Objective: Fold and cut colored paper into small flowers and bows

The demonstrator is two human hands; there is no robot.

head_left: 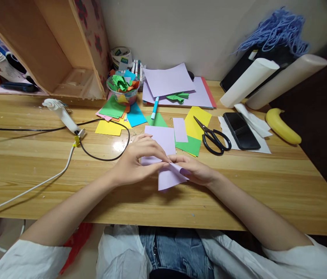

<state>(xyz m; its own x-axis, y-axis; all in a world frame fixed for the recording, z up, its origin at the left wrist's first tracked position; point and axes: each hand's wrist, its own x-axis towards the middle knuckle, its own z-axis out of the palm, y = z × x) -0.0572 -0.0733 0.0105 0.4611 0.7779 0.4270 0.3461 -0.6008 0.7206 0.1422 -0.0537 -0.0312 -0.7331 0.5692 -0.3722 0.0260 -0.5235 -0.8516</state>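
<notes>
Between my two hands is a small sheet of lilac paper [170, 177], curled over at its right side and lifted above the table. My left hand [141, 157] pinches its upper edge between thumb and fingertips. From the right, my right hand [196, 169] grips the curled side, its fingers partly hidden behind the paper. Another lilac sheet [163, 137] lies flat just beyond, partly covered by my left hand. A narrow lilac strip [180, 130] rests on green [190, 145] and yellow paper [199, 116]. Black-handled scissors [211, 135] lie to the right with their blades together.
A glue gun [63, 116] with its cable [111, 159] sits at left. Behind are a bowl of paper scraps [122, 87], a blue marker [155, 108] and stacked lilac sheets [169, 79]. A phone [241, 130], a banana [282, 126] and white rolls [249, 83] stand or lie right.
</notes>
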